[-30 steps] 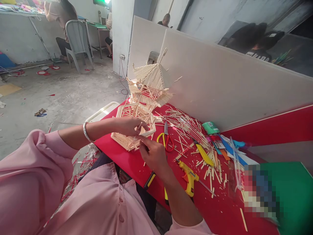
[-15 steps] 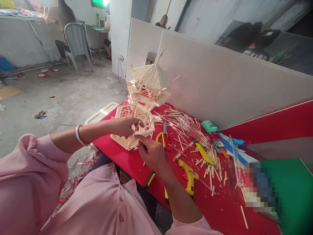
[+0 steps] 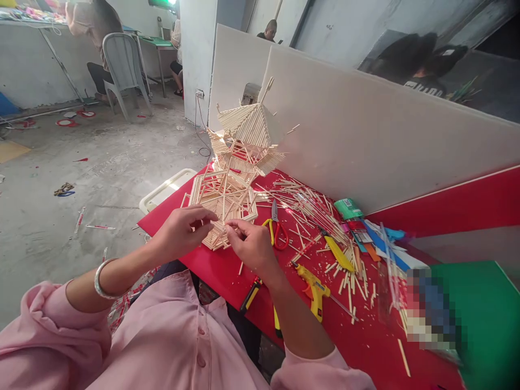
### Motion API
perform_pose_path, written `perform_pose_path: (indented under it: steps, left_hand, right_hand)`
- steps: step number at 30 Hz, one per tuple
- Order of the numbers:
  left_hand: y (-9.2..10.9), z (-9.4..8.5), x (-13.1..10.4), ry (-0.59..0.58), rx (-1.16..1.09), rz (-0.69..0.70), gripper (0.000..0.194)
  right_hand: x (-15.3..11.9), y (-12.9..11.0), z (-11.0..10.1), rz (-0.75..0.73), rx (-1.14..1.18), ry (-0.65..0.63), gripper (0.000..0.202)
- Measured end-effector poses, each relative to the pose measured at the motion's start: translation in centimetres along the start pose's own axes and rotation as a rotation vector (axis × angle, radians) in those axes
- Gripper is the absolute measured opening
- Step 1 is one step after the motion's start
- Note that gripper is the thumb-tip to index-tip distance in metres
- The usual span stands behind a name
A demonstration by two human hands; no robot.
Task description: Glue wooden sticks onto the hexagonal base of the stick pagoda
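My left hand is closed in a pinch over the near edge of a flat frame built of thin wooden sticks. Facing it, my right hand also pinches, thumb against forefinger, its tips close to those of my left. Whatever sits between the fingertips is too small to make out. Behind the flat frame rises a tiered stick pagoda with a pointed roof. Scissors with red and yellow handles lie just right of my right hand.
Loose sticks are strewn over the red table. A yellow glue gun, a yellow cutter and pliers lie around my right forearm. A white panel stands behind; a plastic chair is farther off.
My left hand has drawn back toward me and left, uncovering the middle of the flat frame. My right hand stays almost in place, its fingers now curled into a pinch.
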State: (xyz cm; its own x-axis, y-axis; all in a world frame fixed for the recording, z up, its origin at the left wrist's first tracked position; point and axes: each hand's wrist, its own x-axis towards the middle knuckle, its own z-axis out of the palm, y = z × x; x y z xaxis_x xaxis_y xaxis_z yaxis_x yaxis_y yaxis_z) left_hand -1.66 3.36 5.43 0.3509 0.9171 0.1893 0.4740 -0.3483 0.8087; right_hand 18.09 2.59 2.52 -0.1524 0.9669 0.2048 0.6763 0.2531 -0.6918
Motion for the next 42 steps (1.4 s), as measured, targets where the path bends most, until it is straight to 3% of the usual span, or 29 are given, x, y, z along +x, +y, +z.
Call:
perform_pose_path:
  steps: [5,11,16,19,22,25,27,30,32,37,42]
  left_hand:
    - [-0.8,0.9,-1.0,0.001,-0.164,-0.060,0.019]
    - [-1.5,2.1,-1.8,-0.088,-0.343,-0.087,0.019]
    - [-2.8,3.8,-2.1,-0.164,-0.635,-0.259,0.022]
    - [-3.4,5.1,-2.4,-0.203,-0.812,-0.376,0.030]
    - [-3.4,6.4,-2.8,-0.245,-0.883,-0.403,0.038]
    - [-3.2,7.5,-3.2,-0.294,-0.730,-0.299,0.037]
    - [-3.2,8.2,-3.3,-0.285,-0.496,-0.125,0.027]
    - [-3.3,9.5,-3.0,-0.273,-0.207,0.161,0.021]
    - [-3.4,10.4,-2.7,-0.276,-0.103,0.260,0.025]
    - [-2.6,12.3,-1.5,-0.259,-0.063,0.314,0.031]
    - [-1.1,13.2,-1.0,-0.263,-0.254,0.262,0.031]
  right_hand:
    - [0.6,-0.6,-0.3,0.051,-0.092,-0.013,0.026]
    - [1.9,-1.7,-1.1,0.050,-0.316,-0.107,0.021]
    - [2.7,-1.9,-1.3,0.020,-0.460,-0.176,0.021]
    - [1.9,-2.0,-2.2,0.005,-0.495,-0.138,0.023]
    - [-0.5,-2.3,-3.5,0.011,-0.397,-0.113,0.025]
    - [-3.9,-1.8,-3.9,0.066,-0.231,-0.263,0.026]
    - [-5.9,-0.8,-3.5,0.136,-0.208,-0.354,0.024]
    - [-7.6,0.8,-2.9,0.220,-0.235,-0.398,0.021]
    - [-7.9,1.8,-3.0,0.252,-0.211,-0.399,0.022]
    - [-7.3,3.5,-4.8,0.292,-0.093,-0.403,0.029]
    - [-6.8,6.0,-6.9,0.274,0.130,-0.550,0.031]
